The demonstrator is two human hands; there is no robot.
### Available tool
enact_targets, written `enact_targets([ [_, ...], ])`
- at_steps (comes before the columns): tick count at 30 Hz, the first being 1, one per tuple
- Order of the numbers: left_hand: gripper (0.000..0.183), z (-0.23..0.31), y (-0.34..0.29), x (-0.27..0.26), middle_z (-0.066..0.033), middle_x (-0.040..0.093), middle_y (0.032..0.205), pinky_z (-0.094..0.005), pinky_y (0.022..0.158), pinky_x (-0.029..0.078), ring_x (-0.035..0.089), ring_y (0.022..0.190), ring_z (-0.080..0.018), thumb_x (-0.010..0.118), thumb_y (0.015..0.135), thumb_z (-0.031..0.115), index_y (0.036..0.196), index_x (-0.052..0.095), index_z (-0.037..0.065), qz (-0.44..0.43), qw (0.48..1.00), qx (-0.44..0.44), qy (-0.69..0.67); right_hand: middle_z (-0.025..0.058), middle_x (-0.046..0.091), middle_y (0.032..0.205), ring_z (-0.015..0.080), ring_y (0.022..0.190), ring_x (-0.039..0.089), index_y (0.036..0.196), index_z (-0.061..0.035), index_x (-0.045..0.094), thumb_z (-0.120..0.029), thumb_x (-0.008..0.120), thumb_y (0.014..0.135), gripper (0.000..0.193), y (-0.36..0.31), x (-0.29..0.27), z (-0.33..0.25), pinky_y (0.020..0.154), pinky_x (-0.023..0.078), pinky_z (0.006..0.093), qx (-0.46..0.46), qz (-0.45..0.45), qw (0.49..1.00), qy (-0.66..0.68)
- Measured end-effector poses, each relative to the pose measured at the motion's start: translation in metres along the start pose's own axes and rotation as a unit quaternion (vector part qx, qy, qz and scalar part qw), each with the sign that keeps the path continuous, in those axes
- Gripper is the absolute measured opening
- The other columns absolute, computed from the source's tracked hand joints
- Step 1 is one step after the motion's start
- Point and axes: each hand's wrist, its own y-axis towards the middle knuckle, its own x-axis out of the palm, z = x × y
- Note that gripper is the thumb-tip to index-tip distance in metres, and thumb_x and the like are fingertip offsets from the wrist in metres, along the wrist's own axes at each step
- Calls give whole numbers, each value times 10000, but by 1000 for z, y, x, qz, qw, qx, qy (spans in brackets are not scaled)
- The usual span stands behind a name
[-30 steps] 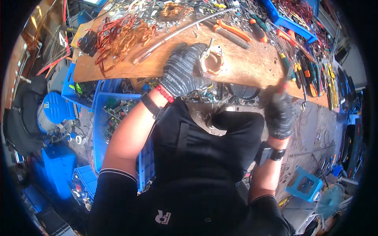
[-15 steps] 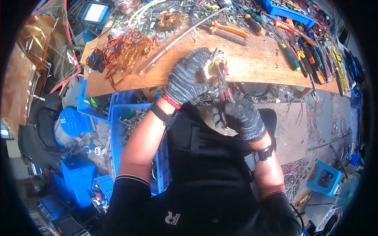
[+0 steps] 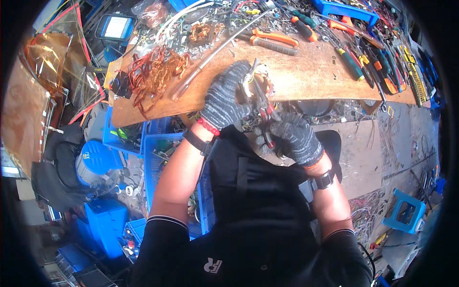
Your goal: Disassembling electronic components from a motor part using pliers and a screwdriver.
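Observation:
My left hand (image 3: 224, 95), in a grey striped knit glove, is closed around a small metal part (image 3: 248, 87) with a curved rim and coppery bits at its far side. Glare hides much of that part. In my right hand (image 3: 299, 138), gloved alike, are red-handled pliers (image 3: 266, 114), their jaws against the part. Both hands are at the near edge of the wooden bench (image 3: 306, 86). Beyond them on the bench lies a second pair of pliers (image 3: 273, 42) with orange and grey handles.
Tangled copper wire (image 3: 155, 74) and a long screwdriver (image 3: 210, 62) lie to the left. Several hand tools (image 3: 368, 67) line the right side. Scrap pieces cover the back. Below the bench stand a blue crate (image 3: 152, 177), a blue-lidded bucket (image 3: 98, 160) and a blue stool (image 3: 405, 211).
The whole view has shifted slightly. The pliers have tilted a little against the part, and my right hand has turned slightly with them. Both hands keep their hold.

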Motion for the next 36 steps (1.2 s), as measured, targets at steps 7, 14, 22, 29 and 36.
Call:
enact_targets([
  [7,864,10,9,-1,-218,644,1269,-471,1065,492,623,1208,-389,949,690,355,1369,578,-29,-40,995,-68,64,78,726,971,128,802,657,1222,12,681,-171,653,1001,289,11,9,-19,716,531,285,145,120,966,180],
  [14,950,0,1,3,-241,636,1320,-461,1083,494,631,1238,-374,958,698,398,1399,534,-83,-18,994,-18,103,202,647,913,419,884,644,1011,-41,708,-250,729,916,231,14,-16,-22,789,537,497,-23,193,844,-500],
  [22,1009,3,5,5,-263,613,1385,-460,1118,481,608,1302,-376,964,699,416,1424,501,-111,-7,998,-37,52,149,645,957,337,923,642,1036,-131,758,-181,655,884,191,41,-40,-42,793,524,479,-61,138,645,-749],
  [29,980,-4,4,6,-253,649,1308,-487,1043,505,642,1204,-407,919,706,497,1432,536,-39,-10,997,-39,62,129,631,1013,327,973,620,1122,-215,780,-198,672,848,295,55,-35,-58,845,497,468,-24,95,625,-774],
  [36,947,-5,4,5,-224,655,1313,-501,1062,490,628,1225,-398,942,670,478,1408,576,12,-29,997,-51,50,154,690,1053,311,1012,657,994,-54,754,-240,608,923,248,58,-21,-69,838,496,479,-42,85,586,-805],
])
